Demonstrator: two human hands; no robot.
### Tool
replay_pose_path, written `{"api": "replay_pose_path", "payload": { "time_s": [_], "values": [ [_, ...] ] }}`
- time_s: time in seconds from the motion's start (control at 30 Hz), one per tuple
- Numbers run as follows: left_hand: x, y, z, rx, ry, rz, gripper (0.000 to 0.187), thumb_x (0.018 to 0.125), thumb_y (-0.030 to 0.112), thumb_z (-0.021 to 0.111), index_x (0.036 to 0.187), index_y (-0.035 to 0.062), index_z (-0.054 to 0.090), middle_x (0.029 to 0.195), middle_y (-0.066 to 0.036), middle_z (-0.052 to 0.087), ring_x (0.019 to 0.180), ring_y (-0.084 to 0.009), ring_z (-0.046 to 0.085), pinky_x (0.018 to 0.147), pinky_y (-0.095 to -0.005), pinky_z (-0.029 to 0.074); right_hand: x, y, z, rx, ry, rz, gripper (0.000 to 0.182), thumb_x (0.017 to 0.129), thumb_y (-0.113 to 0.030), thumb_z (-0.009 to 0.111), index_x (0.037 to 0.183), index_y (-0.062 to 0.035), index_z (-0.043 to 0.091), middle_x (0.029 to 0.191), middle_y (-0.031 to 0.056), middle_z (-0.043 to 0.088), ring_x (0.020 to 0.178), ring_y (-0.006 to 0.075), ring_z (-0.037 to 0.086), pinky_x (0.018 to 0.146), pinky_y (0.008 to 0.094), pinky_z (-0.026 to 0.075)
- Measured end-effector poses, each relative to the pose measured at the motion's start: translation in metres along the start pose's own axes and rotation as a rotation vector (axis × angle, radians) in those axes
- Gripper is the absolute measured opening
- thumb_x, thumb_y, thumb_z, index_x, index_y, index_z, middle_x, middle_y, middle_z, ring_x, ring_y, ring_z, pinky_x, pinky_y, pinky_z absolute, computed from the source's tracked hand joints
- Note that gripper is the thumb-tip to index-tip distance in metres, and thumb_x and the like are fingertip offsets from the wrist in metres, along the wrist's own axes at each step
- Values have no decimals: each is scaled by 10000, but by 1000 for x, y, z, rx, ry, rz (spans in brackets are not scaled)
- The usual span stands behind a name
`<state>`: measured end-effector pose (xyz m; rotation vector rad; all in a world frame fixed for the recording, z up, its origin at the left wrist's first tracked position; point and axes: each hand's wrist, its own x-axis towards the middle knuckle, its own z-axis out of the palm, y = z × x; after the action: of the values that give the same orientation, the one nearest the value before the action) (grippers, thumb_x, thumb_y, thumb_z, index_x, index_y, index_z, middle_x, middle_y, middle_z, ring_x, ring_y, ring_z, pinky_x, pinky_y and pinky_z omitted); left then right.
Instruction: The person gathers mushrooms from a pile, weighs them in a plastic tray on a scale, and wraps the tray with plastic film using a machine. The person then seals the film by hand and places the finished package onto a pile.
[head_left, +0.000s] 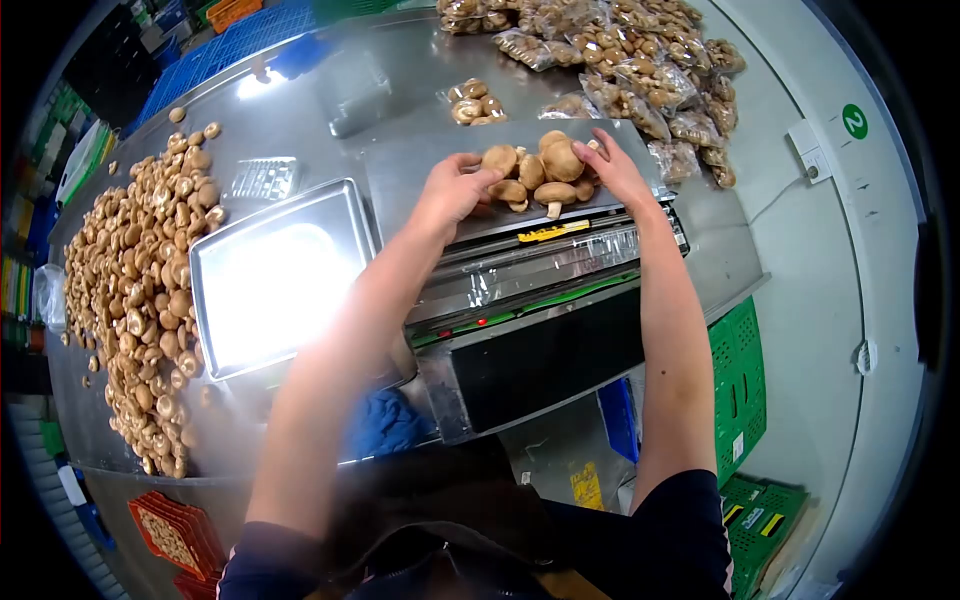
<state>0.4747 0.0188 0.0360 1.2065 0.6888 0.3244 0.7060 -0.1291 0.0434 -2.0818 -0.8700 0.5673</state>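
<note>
A small group of brown mushrooms (pixel 533 174) lies on the flat metal top (pixel 400 160) of a wrapping machine. My left hand (pixel 460 186) is at the left side of the group, its fingers curled against a mushroom there. At the right side my right hand (pixel 612 170) has its fingers and thumb around the edge of the mushrooms. Just in front of the group, a clear film (pixel 560 252) stretches along the machine beside a yellow label (pixel 554 231). Parts of the fingertips are hidden by the mushrooms.
A big pile of loose mushrooms (pixel 150 290) covers the left side. Between it and the machine lie a metal tray (pixel 200 300) and a clear plastic tray (pixel 265 178). Many bagged mushrooms (pixel 640 70) are heaped at the back right. A blue cloth (pixel 385 422) lies near the front edge.
</note>
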Motion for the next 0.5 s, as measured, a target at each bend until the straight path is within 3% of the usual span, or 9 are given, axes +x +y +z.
{"api": "replay_pose_path", "payload": {
  "time_s": [0.17,0.2,0.3,0.33,0.37,0.43,0.5],
  "values": [
    [3,-8,27,-43,-112,-19,549,847,128,659,1306,-60,424,1061,-138,571,837,-171,587,701,-292,539,-12,14,-34,109,-39,14,942,801,-554,645,1434,23,251,1292,227,523,1183,269,520,981,330,402],
    [2,-11,27,-74,-126,-16,542,851,118,652,1307,-63,422,1075,-145,568,858,-179,593,720,-294,540,-10,23,-40,99,-36,32,872,833,-525,626,1429,7,277,1283,186,547,1181,250,523,961,329,416],
    [-7,-16,11,-78,-98,21,504,862,86,628,1296,-71,425,1155,-164,553,958,-206,607,792,-295,534,-6,34,-48,46,169,27,817,844,-527,611,1407,-3,337,1223,151,596,1149,230,546,924,321,442],
    [-12,-18,-5,-46,-78,62,497,863,88,628,1290,-71,431,1167,-166,550,971,-206,607,797,-294,533,-7,26,-49,-92,318,-43,617,882,-421,619,1304,6,480,1092,114,653,1031,178,597,863,290,468],
    [-19,-20,-23,-14,-54,103,490,864,91,628,1284,-71,437,1178,-167,547,984,-206,607,802,-294,532,-10,16,-47,-26,396,-147,521,889,-364,620,1248,3,523,1035,96,662,965,154,603,817,272,473],
    [-62,-3,-53,22,66,229,396,873,145,628,1197,-58,523,1015,-134,630,891,-180,637,750,-277,523,-20,-21,-26,127,528,-360,336,905,-249,620,1134,-3,611,922,61,680,833,105,615,726,237,483],
    [-99,-7,-84,-97,184,246,321,875,133,621,1133,-48,560,909,-118,653,837,-172,644,706,-272,516,-34,-76,11,196,297,-371,204,897,-158,616,1034,-10,644,838,28,674,726,68,589,638,214,459]
  ]
}}
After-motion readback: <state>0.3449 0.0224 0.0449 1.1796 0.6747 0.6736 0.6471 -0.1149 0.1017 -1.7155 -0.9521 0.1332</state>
